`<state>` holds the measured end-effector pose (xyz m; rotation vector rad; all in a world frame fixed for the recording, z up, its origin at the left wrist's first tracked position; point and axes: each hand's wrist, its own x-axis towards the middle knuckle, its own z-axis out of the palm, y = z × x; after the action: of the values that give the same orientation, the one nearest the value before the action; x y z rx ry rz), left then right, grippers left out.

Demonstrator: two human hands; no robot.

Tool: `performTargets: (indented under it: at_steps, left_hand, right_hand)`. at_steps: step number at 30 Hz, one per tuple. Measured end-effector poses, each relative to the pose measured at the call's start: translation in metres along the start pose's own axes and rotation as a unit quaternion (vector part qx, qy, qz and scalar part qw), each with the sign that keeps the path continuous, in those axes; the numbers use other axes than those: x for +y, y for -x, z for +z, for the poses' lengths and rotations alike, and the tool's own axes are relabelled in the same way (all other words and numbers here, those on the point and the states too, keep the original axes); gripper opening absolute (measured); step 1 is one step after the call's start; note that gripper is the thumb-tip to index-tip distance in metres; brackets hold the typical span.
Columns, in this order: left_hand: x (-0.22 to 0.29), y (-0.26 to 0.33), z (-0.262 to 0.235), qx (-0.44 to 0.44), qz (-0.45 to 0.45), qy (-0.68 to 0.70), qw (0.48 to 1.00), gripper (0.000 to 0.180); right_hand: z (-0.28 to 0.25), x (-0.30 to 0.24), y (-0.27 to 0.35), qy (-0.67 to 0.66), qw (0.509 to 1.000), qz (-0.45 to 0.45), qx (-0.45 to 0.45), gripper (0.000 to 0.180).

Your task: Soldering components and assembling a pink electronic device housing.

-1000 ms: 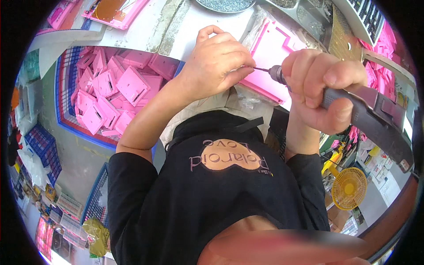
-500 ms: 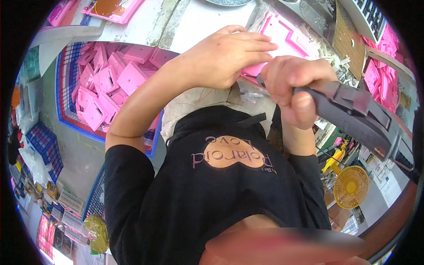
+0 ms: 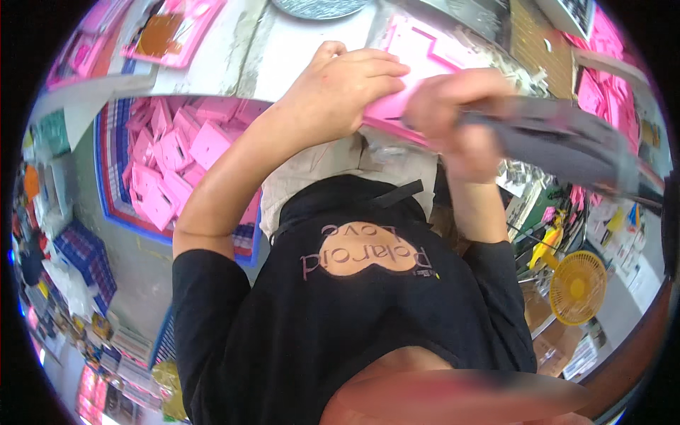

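My left hand (image 3: 347, 88) rests on the left side of a pink plastic panel (image 3: 418, 53). Its slightly bent fingers hold the panel against the white worktable, and the thumb is hidden. In my right hand (image 3: 460, 117), blurred by motion, is a dark grey tool (image 3: 552, 138) that looks like an electric screwdriver. The fingers wrap round its front part, just over the panel's near right side. Its body slants off to the right, and I cannot make out whether the tip touches the panel.
Left of my lap, a blue basket (image 3: 110, 191) holds many pink plastic parts (image 3: 173, 149). A round metal dish (image 3: 319, 6) stands at the table's far side. Small pale pieces (image 3: 528, 81) lie right of the panel. A yellow fan (image 3: 579, 287) stands at the lower right.
The view has shifted, so panel, dish and left hand appear farther left. My right hand has moved with the tool, whose rear end now sits higher in the picture.
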<state>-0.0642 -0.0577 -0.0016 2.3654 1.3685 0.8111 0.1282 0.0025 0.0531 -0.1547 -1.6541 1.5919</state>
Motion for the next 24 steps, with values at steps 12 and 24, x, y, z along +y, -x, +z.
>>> performTargets:
  at_steps: [12,24]
  left_hand:
    - [0.023,-0.061,0.046,0.072,0.066,-0.026,0.995,0.029]
    - [0.027,-0.057,0.044,0.053,0.043,-0.037,0.997,0.027]
  right_hand:
    - [-0.107,-0.011,0.042,0.025,0.981,-0.096,0.168,0.021]
    - [-0.076,-0.02,0.063,0.079,0.985,-0.023,0.15,0.01]
